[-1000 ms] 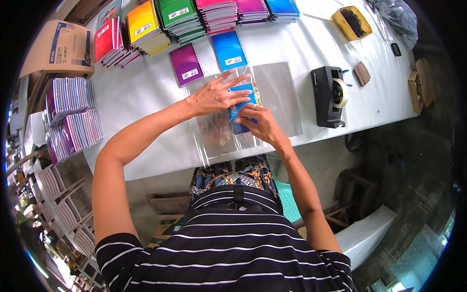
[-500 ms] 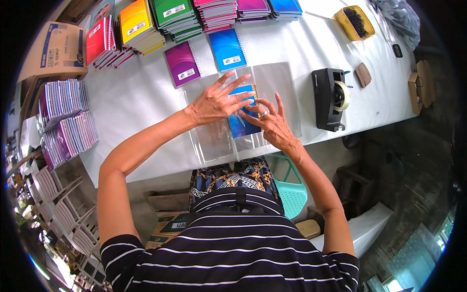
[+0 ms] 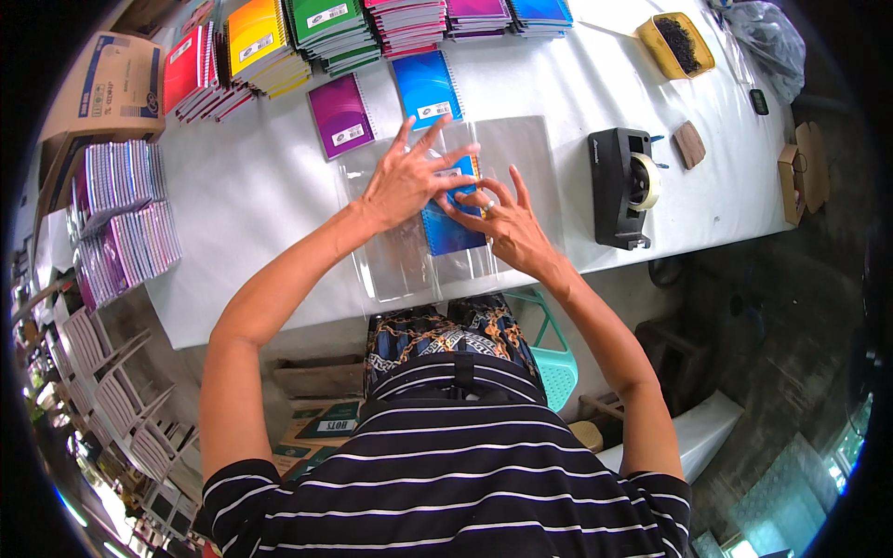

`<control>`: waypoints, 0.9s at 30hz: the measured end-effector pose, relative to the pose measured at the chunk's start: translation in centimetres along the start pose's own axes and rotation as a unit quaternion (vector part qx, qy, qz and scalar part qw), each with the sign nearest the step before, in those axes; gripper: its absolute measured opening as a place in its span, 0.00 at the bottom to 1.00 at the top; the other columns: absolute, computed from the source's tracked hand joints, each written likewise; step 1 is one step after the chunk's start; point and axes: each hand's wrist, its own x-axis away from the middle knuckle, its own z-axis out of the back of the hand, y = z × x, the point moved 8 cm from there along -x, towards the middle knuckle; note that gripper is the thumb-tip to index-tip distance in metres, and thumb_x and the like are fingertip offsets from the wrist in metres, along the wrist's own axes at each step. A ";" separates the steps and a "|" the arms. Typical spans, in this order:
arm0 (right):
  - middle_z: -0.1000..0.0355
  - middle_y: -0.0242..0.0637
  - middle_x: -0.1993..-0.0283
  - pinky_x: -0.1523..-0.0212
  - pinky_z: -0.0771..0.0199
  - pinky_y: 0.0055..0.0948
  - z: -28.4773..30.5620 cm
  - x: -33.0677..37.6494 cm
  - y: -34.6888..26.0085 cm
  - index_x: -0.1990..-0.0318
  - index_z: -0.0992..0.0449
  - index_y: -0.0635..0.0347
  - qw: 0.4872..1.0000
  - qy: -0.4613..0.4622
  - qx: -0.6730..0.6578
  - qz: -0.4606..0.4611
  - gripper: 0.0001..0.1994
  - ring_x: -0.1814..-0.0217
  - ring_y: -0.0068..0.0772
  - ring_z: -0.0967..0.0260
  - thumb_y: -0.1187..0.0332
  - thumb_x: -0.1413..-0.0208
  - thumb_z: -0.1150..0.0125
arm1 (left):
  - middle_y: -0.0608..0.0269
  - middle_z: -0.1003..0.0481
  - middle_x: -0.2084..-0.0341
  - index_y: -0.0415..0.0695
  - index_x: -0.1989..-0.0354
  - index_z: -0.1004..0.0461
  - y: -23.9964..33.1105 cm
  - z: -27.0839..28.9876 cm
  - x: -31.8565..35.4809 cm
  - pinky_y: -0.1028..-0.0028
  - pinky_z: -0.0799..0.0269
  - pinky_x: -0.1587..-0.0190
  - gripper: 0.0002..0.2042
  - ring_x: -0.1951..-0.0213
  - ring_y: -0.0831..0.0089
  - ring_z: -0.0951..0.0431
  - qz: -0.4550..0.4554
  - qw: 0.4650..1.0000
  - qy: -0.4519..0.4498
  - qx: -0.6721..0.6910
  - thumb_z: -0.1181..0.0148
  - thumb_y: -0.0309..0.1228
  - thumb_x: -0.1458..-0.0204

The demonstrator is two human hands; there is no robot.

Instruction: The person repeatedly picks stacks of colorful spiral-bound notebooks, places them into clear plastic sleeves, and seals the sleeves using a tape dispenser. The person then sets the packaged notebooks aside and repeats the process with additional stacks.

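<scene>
A blue spiral notebook (image 3: 453, 232) lies on a clear plastic sheet (image 3: 395, 265) at the table's near edge. My left hand (image 3: 406, 179) rests across the notebook's upper left part, open, with its fingers spread toward the right. From the right, my right hand (image 3: 510, 228) reaches over the spiral side. Its thumb and bent fingers touch the notebook's middle, while other fingers stretch upward. The fingertips of both hands meet over the cover and hide part of it. Beyond them lie a purple notebook (image 3: 340, 113) and another blue notebook (image 3: 428, 86).
Stacks of yellow notebooks (image 3: 256, 42) and other colours line the far edge. A black tape dispenser (image 3: 614, 191) stands at right, near a wooden block (image 3: 689, 144) and yellow tub (image 3: 665, 58). Wrapped notebooks (image 3: 135, 242) and a cardboard box (image 3: 116, 84) are at left.
The whole view has shifted slightly. My hands stay over the blue notebook, and my left fingers are spread a little wider toward the top.
</scene>
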 end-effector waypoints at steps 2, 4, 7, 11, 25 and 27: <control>0.34 0.23 0.40 0.26 0.69 0.58 0.9 0.3 0.0 0.39 0.29 0.30 1.000 0.012 -0.018 0.011 0.38 0.32 0.35 0.44 0.85 0.58 0.47 | 0.85 0.41 0.34 0.74 0.43 0.29 -0.4 0.2 -1.1 0.41 0.60 0.30 0.30 0.28 0.59 0.56 0.039 0.999 -0.027 0.007 0.32 0.39 0.61; 0.33 0.24 0.41 0.26 0.68 0.58 2.1 1.0 0.0 0.40 0.28 0.32 0.998 0.029 -0.046 0.026 0.36 0.33 0.36 0.43 0.83 0.57 0.46 | 0.78 0.44 0.32 0.74 0.38 0.35 -0.6 -0.3 -2.0 0.39 0.57 0.32 0.44 0.28 0.56 0.58 0.063 0.997 -0.050 0.007 0.25 0.37 0.72; 0.30 0.29 0.44 0.33 0.46 0.48 8.2 6.9 4.4 0.49 0.21 0.43 0.980 0.164 -0.052 -0.097 0.21 0.41 0.38 0.36 0.78 0.51 0.41 | 0.73 0.51 0.29 0.75 0.31 0.47 -1.3 -1.2 -2.6 0.38 0.59 0.32 0.58 0.27 0.54 0.62 0.127 0.984 -0.124 0.035 0.23 0.30 0.79; 0.27 0.45 0.53 0.48 0.32 0.35 11.9 22.5 18.8 0.65 0.18 0.65 0.835 0.336 -0.156 -0.406 0.08 0.50 0.40 0.31 0.72 0.51 0.34 | 0.69 0.52 0.28 0.71 0.31 0.47 -0.6 -2.2 -4.5 0.38 0.59 0.32 0.62 0.27 0.53 0.63 0.147 0.975 -0.165 0.019 0.23 0.25 0.85; 0.47 0.54 0.30 0.37 0.40 0.55 3.5 23.9 20.5 0.71 0.21 0.65 0.565 0.327 -0.699 -0.293 0.11 0.32 0.46 0.44 0.65 0.48 0.31 | 0.67 0.53 0.28 0.69 0.31 0.45 -1.3 -3.5 -4.9 0.31 0.59 0.35 0.63 0.27 0.50 0.65 0.149 0.965 -0.215 0.031 0.24 0.26 0.89; 0.51 0.52 0.28 0.35 0.44 0.52 2.0 25.6 19.5 0.74 0.23 0.66 0.486 0.409 -0.741 -0.217 0.11 0.30 0.41 0.47 0.67 0.49 0.31 | 0.67 0.53 0.28 0.69 0.31 0.46 -1.4 -3.5 -4.9 0.32 0.59 0.35 0.64 0.27 0.48 0.65 0.144 0.965 -0.217 0.040 0.23 0.27 0.90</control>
